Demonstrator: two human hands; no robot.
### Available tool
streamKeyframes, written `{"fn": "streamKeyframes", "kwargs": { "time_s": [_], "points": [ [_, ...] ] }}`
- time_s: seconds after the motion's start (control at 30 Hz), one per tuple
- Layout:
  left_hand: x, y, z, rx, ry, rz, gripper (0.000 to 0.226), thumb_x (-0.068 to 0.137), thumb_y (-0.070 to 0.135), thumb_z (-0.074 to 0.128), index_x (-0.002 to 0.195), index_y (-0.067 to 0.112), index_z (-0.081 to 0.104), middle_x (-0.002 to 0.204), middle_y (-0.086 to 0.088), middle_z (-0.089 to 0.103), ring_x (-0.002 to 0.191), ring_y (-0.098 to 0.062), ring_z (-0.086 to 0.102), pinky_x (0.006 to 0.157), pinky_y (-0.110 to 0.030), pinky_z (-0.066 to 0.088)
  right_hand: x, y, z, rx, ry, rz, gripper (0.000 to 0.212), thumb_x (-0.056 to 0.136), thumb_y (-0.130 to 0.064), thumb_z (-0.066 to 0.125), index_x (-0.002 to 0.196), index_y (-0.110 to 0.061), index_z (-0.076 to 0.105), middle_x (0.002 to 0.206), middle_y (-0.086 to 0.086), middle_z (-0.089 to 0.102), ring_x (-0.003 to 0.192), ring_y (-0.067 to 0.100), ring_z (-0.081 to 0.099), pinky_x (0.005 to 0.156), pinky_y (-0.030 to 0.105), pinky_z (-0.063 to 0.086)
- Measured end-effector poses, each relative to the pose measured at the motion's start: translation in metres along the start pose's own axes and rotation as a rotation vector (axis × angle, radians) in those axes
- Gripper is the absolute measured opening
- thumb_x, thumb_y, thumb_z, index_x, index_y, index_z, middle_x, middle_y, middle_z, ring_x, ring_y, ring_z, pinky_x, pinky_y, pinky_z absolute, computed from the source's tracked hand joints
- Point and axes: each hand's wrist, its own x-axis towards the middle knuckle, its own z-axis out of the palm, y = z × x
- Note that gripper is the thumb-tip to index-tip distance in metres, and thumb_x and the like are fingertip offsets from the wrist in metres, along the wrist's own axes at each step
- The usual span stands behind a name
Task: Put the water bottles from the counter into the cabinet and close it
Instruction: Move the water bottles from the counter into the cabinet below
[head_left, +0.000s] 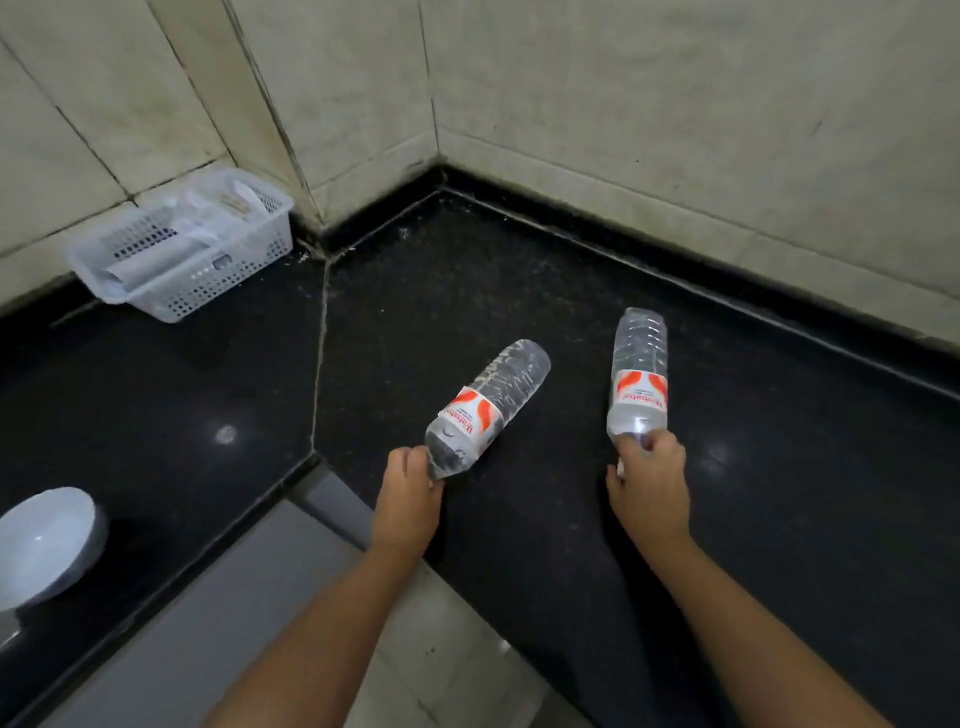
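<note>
Two water bottles are in play, one per hand, both over the black tabletop (519, 291) in the lower middle of the frame. The left bottle (485, 410) points up and to the right, its base toward the corner of the walls; the left hand (410, 486) has its grip clamped around the neck end, so the cap is hidden. The right bottle (638, 379) stands nearly vertical in the picture, base uppermost, and the right hand (649, 473) is likewise closed around its neck. Holding each at the narrow neck probably gives the fingers a full wrap and lets both be carried at once, which suits a single trip to the cabinet. Whether the bottles touch the tabletop or hang just above it cannot be told.

Each bottle carries one white label with orange marks. No other bottle shows on the tabletop, and no cabinet is in view.

Further out, one white perforated basket (182, 249) holding papers sits at the upper left against the tiled wall (675, 130), and one white bowl (44, 545) sits at the lower left edge.
</note>
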Motion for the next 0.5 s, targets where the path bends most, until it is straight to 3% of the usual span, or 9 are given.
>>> {"fn": "streamKeyframes", "kwargs": {
  "time_s": [0.07, 0.17, 0.27, 0.33, 0.37, 0.43, 0.5],
  "points": [
    [0.004, -0.001, 0.002, 0.025, 0.025, -0.002, 0.030, 0.093, 0.008, 0.054, 0.122, -0.002, 0.050, 0.128, -0.018, 0.046, 0.112, -0.030, 0.055, 0.094, -0.033, 0.045, 0.003, 0.002, 0.006, 0.025, 0.056, -0.025, 0.028, 0.052, 0.015, 0.081, 0.074, 0.007, 0.066, 0.076, 0.028, 0.058, 0.062, 0.042, 0.058, 0.043, 0.037, 0.053],
    [0.002, -0.003, -0.001, 0.138, 0.005, 0.064, 0.034, 0.091, 0.006, 0.056, 0.122, -0.006, 0.051, 0.129, -0.022, 0.045, 0.109, -0.036, 0.056, 0.088, -0.040, 0.047, 0.002, 0.003, 0.006, 0.102, 0.047, -0.035, 0.022, 0.057, 0.019, 0.074, 0.074, 0.009, 0.065, 0.080, 0.031, 0.056, 0.066, 0.044, 0.056, 0.047, 0.036, 0.051],
    [-0.007, 0.003, -0.009, 0.213, -0.022, 0.299, 0.041, 0.065, -0.006, 0.078, 0.101, -0.010, 0.059, 0.101, -0.030, 0.058, 0.074, -0.042, 0.066, 0.056, -0.038, 0.055, -0.001, 0.005, -0.003, 0.132, 0.046, 0.001, 0.016, 0.068, 0.018, 0.064, 0.082, 0.010, 0.063, 0.092, 0.032, 0.054, 0.079, 0.045, 0.053, 0.057, 0.031, 0.044],
    [-0.011, 0.009, -0.016, 0.264, 0.020, 0.468, 0.056, 0.043, -0.005, 0.085, 0.088, 0.003, 0.053, 0.081, -0.019, 0.059, 0.046, -0.033, 0.062, 0.034, -0.026, 0.046, -0.005, 0.010, -0.013, 0.144, 0.105, 0.006, 0.015, 0.067, 0.020, 0.061, 0.079, 0.010, 0.061, 0.091, 0.031, 0.053, 0.076, 0.041, 0.052, 0.060, 0.027, 0.039],
    [-0.014, 0.015, -0.023, 0.282, 0.050, 0.557, 0.054, 0.046, -0.001, 0.082, 0.085, 0.009, 0.047, 0.079, -0.013, 0.057, 0.042, -0.029, 0.060, 0.030, -0.022, 0.042, -0.009, 0.013, -0.020, 0.157, 0.141, -0.012, 0.017, 0.063, 0.023, 0.062, 0.073, 0.010, 0.060, 0.086, 0.030, 0.054, 0.070, 0.037, 0.050, 0.058, 0.026, 0.037],
    [-0.023, 0.027, -0.036, 0.322, 0.151, 0.767, 0.027, 0.064, 0.014, 0.061, 0.082, 0.015, 0.042, 0.078, -0.006, 0.053, 0.041, -0.026, 0.058, 0.028, -0.020, 0.039, -0.022, 0.019, -0.039, 0.167, 0.236, -0.075, 0.022, 0.054, 0.025, 0.064, 0.063, 0.007, 0.056, 0.077, 0.027, 0.053, 0.062, 0.029, 0.044, 0.054, 0.024, 0.036],
    [-0.034, 0.038, -0.046, 0.325, 0.199, 0.908, 0.017, 0.067, 0.024, 0.044, 0.082, 0.017, 0.042, 0.081, -0.001, 0.047, 0.043, -0.025, 0.060, 0.029, -0.020, 0.041, -0.041, 0.024, -0.058, 0.180, 0.247, -0.080, 0.020, 0.057, 0.022, 0.065, 0.064, 0.006, 0.054, 0.080, 0.023, 0.049, 0.066, 0.026, 0.040, 0.053, 0.025, 0.035]
  ]
}}
